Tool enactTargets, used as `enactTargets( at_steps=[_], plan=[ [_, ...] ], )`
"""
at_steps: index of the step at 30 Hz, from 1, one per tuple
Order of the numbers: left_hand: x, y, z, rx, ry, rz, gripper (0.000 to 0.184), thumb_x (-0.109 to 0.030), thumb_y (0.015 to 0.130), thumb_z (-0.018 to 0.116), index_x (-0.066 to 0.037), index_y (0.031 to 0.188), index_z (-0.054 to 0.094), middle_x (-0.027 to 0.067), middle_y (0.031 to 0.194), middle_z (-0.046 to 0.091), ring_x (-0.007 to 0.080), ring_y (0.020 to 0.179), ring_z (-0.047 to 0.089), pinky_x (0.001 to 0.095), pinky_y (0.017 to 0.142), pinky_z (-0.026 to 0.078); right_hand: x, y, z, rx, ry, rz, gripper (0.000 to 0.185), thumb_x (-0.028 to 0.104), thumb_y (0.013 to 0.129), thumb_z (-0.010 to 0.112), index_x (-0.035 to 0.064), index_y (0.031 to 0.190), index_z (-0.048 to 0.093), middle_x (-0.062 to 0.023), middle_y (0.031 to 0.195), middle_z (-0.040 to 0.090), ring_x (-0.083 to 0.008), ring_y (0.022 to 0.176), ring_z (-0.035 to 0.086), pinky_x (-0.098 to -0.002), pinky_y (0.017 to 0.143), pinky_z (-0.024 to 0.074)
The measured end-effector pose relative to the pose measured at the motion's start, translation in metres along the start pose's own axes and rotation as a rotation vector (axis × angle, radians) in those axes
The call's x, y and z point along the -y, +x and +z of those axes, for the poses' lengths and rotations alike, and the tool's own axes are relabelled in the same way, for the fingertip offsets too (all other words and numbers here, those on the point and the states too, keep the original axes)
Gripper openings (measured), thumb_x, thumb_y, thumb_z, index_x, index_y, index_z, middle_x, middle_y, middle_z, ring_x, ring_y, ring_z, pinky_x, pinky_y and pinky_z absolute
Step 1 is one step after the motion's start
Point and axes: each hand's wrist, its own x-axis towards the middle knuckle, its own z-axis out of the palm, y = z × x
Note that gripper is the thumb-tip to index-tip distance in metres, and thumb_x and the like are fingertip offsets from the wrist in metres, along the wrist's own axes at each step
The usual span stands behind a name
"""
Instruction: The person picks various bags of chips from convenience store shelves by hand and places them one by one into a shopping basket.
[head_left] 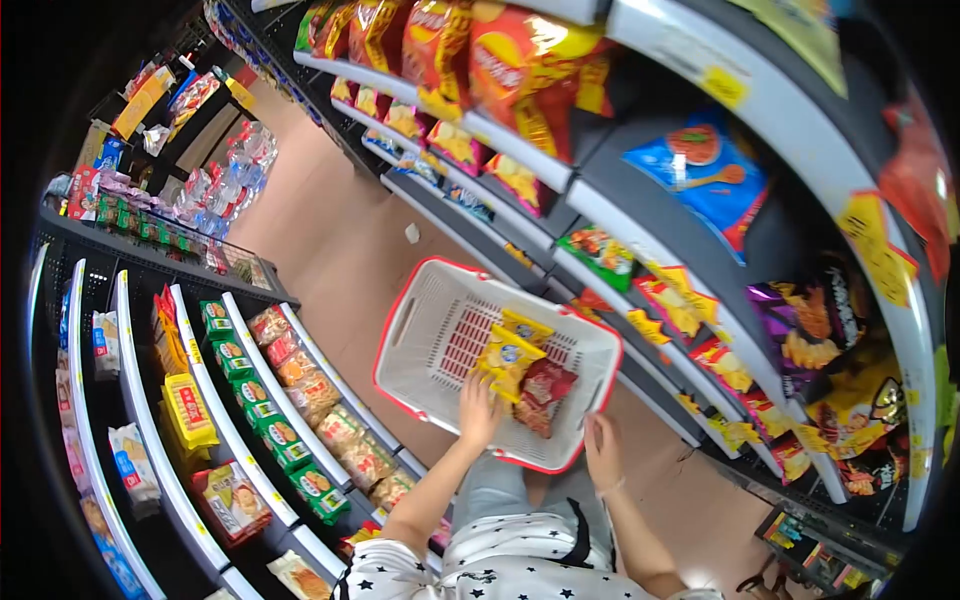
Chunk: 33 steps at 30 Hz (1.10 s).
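A white shopping basket point(420, 330) with a red rim is in front of my body, tilted in view. Inside it lie two yellow snack bags, one point(508, 362) nearer and one point(527, 325) partly behind it, along with a dark red snack bag point(545, 390). My left hand point(481, 408) reaches over the near rim, its fingers closed on the lower left edge of the nearer yellow bag. At the basket's right side, my right hand point(604, 452) is closed at the red rim; its fingertips are partly hidden.
Shelves of chip bags, including a blue bag point(700, 170) and a purple bag point(808, 320), rise on the right. To the left, shelves hold green packs point(285, 445) and a yellow pack point(188, 412). A tiled aisle floor point(340, 200) runs between them, with bottles point(245, 160) at the far end.
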Motion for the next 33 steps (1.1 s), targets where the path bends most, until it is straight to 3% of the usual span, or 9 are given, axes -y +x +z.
enactTargets(
  at_steps=[6,8,10,12,18,22,24,29,33],
  plan=[
    [0.110,0.055,0.050,0.417,0.193,-0.350,0.092,-0.034,0.064,0.076,0.000,0.134,0.028,0.0211,0.128,0.042,0.0370,0.125,0.034,0.0486,0.100,0.032,-0.061,0.069,0.154,0.097,0.030,0.300,0.046,0.021,0.083,0.064,-0.0029,0.119,0.047,-0.0129,0.104,0.059,-0.0259,0.097,0.057,-0.0347,0.086,0.0442],
    [0.144,0.061,0.070,0.590,-0.052,-0.454,0.095,-0.041,0.063,0.076,0.000,0.135,0.029,0.0211,0.127,0.044,0.0371,0.123,0.038,0.0505,0.099,0.033,-0.051,0.090,0.174,0.226,0.582,0.891,0.053,0.023,0.080,0.066,-0.0028,0.121,0.047,-0.0108,0.100,0.059,-0.0228,0.095,0.057,-0.0336,0.084,0.0445],
    [0.145,0.067,0.065,0.761,-0.286,-0.554,0.098,-0.047,0.062,0.076,0.000,0.135,0.030,0.0211,0.126,0.045,0.0372,0.120,0.041,0.0524,0.098,0.033,-0.059,0.096,0.191,0.223,0.543,0.958,0.050,0.023,0.079,0.067,-0.0020,0.119,0.050,-0.0101,0.100,0.060,-0.0213,0.094,0.058,-0.0322,0.082,0.0449],
    [0.117,0.074,0.042,0.814,0.098,-0.409,0.092,-0.050,0.064,0.073,0.003,0.129,0.037,0.0243,0.123,0.049,0.0353,0.114,0.049,0.0440,0.095,0.040,-0.073,0.094,0.203,0.215,0.518,1.018,0.047,0.023,0.079,0.067,-0.0012,0.116,0.053,-0.0095,0.101,0.061,-0.0198,0.093,0.058,-0.0308,0.081,0.0452],
    [0.087,0.056,0.015,0.582,-0.089,-0.270,0.080,-0.054,0.072,0.065,0.004,0.123,0.042,0.0236,0.103,0.059,0.0355,0.098,0.058,0.0426,0.083,0.046,-0.073,0.077,0.194,0.129,0.583,0.652,0.041,0.029,0.078,0.068,-0.0011,0.104,0.059,-0.0072,0.097,0.063,-0.0155,0.082,0.059,-0.0288,0.072,0.0457],
    [0.058,0.041,-0.012,0.331,-0.289,-0.126,0.058,-0.041,0.082,0.062,0.003,0.117,0.045,0.0234,0.094,0.061,0.0381,0.086,0.061,0.0428,0.072,0.048,-0.048,0.069,0.148,0.103,-0.046,0.333,0.037,0.032,0.078,0.068,0.0003,0.097,0.061,-0.0108,0.091,0.059,-0.0280,0.093,0.053,-0.0371,0.082,0.0419],
    [0.042,0.034,-0.020,0.288,-0.427,-0.104,0.049,-0.032,0.084,0.063,0.001,0.116,0.045,0.0219,0.096,0.062,0.0378,0.087,0.060,0.0420,0.072,0.048,-0.015,0.061,0.109,0.062,-0.232,-0.121,0.039,0.032,0.078,0.069,0.0006,0.099,0.058,-0.0139,0.096,0.055,-0.0323,0.100,0.048,-0.0405,0.088,0.0393],
    [-0.062,0.018,-0.059,0.361,-0.376,0.048,0.037,-0.023,0.082,0.066,0.000,0.106,0.050,0.0208,0.096,0.061,0.0370,0.087,0.059,0.0398,0.073,0.047,0.041,0.014,0.021,0.090,0.369,0.016,0.071,0.027,0.078,0.071,-0.0015,0.131,0.035,-0.0189,0.124,0.048,-0.0291,0.118,0.045,-0.0368,0.097,0.0376],
    [-0.146,0.001,-0.034,0.328,-0.496,0.217,0.051,-0.019,0.080,0.068,0.003,0.120,0.044,0.0229,0.105,0.055,0.0332,0.095,0.056,0.0394,0.081,0.046,0.026,-0.020,-0.054,-0.209,0.124,-0.113,0.069,0.027,0.076,0.073,-0.0012,0.128,0.038,-0.0204,0.124,0.048,-0.0317,0.115,0.049,-0.0373,0.096,0.0392]
  ],
)
